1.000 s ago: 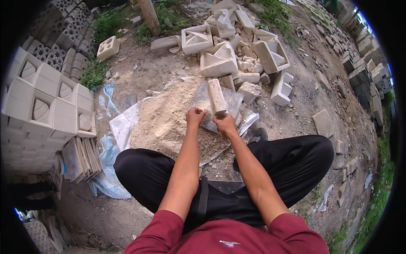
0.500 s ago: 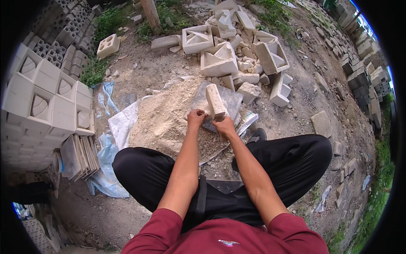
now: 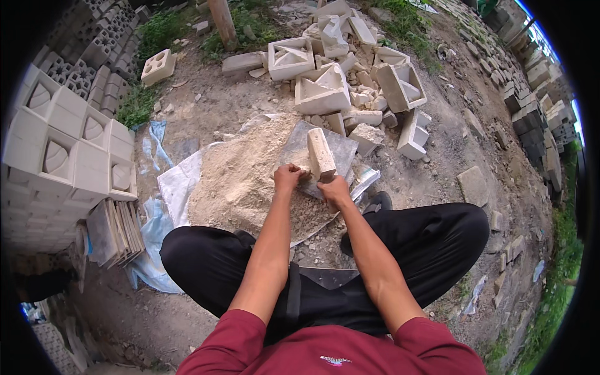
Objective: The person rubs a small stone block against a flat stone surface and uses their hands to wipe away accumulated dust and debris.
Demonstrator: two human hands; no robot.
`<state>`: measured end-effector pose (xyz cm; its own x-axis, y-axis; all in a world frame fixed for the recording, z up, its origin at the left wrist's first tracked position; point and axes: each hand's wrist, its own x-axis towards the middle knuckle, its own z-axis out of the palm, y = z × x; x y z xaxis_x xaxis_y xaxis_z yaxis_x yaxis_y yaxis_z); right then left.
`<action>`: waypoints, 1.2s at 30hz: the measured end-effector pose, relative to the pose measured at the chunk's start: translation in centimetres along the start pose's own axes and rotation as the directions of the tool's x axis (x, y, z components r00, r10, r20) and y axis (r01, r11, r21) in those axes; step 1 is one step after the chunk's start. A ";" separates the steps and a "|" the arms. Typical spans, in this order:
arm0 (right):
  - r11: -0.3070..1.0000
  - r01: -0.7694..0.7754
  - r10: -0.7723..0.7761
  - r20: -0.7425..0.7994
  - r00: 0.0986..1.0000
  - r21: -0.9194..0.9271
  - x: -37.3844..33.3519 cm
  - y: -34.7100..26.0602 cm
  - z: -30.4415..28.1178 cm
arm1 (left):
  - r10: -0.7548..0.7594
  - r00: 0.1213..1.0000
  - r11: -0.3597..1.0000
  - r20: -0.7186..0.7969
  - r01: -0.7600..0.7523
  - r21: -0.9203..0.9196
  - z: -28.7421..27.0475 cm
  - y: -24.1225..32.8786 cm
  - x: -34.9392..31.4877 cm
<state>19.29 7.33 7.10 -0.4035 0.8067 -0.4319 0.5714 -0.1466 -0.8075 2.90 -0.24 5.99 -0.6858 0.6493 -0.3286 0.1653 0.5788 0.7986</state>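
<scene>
My right hand [image 3: 333,189] is closed round the grip of what looks like a mallet, with a long, dusty rectangular head [image 3: 320,152]. The head sits over a flat grey slab [image 3: 345,142]. On the left, my left hand [image 3: 289,176] pinches a small pale chunk [image 3: 304,171] at the slab's near edge, beside the mallet head. Its fingers partly cover the chunk. A heap of crushed beige rubble [image 3: 240,169] touches the slab's left side and lies on a white sheet [image 3: 177,185].
Broken pale blocks [image 3: 323,89] are piled beyond the slab. Stacked moulded blocks [image 3: 59,147] stand at left, with thin boards [image 3: 117,231] leaning nearby and blue plastic [image 3: 156,250] on the ground. My bent knees flank the work area. A wooden post [image 3: 223,22] rises at the back.
The mallet head has shifted slightly right and down in the picture. My left hand remains by the slab's near edge, with the pale chunk now easier to see.
</scene>
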 end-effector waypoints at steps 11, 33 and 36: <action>0.950 0.168 -0.166 0.028 0.986 -0.263 0.7 2.3 1.5 | 0.076 0.997 0.996 0.008 -0.076 0.038 -0.4 -1.8 0.4; 0.995 0.014 -0.004 -0.104 0.995 0.096 -0.4 -2.8 3.7 | 0.283 0.941 0.930 -0.187 -0.221 0.294 -3.5 -1.5 -1.2; 0.999 0.032 -0.032 -0.054 0.998 -0.009 -0.5 -1.5 4.5 | 0.160 0.959 0.960 -0.233 -0.096 0.264 -5.0 -1.7 -1.0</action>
<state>15.39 4.52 6.76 -0.3821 0.8409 -0.3834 0.5647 -0.1160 -0.8171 -0.20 -4.33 7.47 -0.7966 0.6005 -0.0697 0.4115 0.6230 0.6653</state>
